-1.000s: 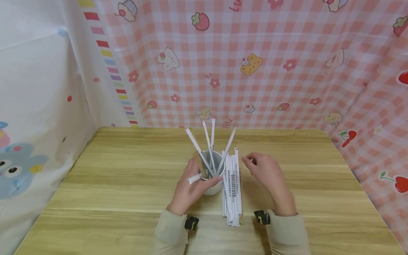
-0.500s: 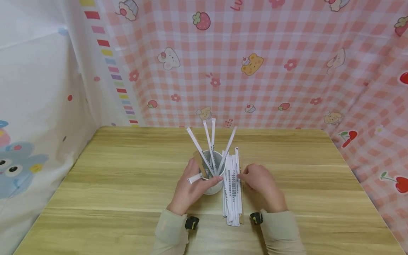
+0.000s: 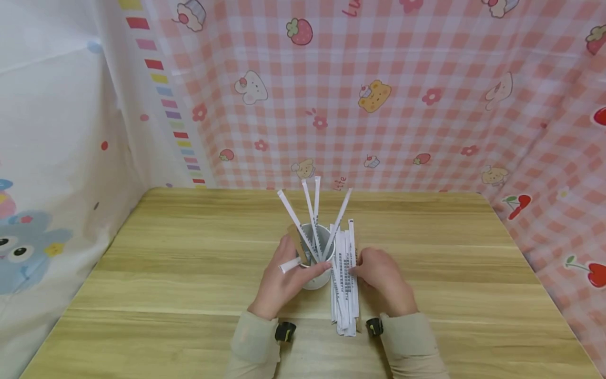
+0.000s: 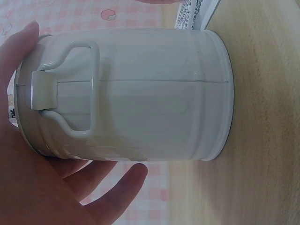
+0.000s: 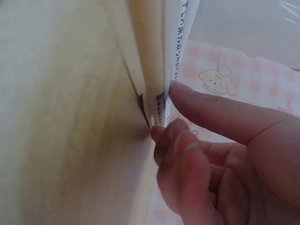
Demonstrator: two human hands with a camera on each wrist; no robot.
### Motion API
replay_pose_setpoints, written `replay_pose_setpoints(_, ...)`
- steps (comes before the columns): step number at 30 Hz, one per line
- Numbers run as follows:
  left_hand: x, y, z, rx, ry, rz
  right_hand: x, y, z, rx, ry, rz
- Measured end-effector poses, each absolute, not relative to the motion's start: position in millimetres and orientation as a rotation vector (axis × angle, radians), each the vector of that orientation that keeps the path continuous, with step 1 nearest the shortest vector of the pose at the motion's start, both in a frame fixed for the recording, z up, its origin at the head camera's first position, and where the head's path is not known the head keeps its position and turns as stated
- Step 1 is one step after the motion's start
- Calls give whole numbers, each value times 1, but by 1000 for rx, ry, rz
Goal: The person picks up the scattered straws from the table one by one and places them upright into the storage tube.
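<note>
The left hand point(image 3: 282, 280) is wrapped around the rim of a white metal cup point(image 3: 316, 282), its thumb along the near side. Several paper-wrapped sticks point(image 3: 290, 208) lean out of the cup, and a short wrapped end juts over the hand. In the left wrist view the cup point(image 4: 145, 98) has a wire handle, with the hand point(image 4: 51, 183) around its top. Beside it lies a pile of wrapped sticks point(image 3: 344, 310). The right hand point(image 3: 384, 276) pinches at the pile's right edge; in the right wrist view its thumb and forefinger point(image 5: 180, 150) meet a brown-and-white wrapped stick point(image 5: 152, 56).
The wooden table point(image 3: 180, 273) carries the cup and the pile close together near its middle. A pink checked cloth point(image 3: 341, 121) hangs behind the far table edge, and a white cloth point(image 3: 57, 121) hangs at the left.
The right hand has come nearer and leftward, from above the table beside the pile to its right edge. The left hand and cup have stayed in place.
</note>
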State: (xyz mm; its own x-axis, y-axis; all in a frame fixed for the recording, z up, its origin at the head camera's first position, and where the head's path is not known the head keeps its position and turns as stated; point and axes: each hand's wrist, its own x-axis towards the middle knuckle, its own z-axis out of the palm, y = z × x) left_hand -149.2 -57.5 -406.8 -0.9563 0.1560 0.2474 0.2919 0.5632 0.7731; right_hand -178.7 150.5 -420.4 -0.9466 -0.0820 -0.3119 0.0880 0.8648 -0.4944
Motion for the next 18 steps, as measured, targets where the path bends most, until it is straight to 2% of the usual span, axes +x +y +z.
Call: replay_pose_setpoints(18,-149,-56,-407,-369,-2642,-1344,-178,151,-427,35,2710,-685)
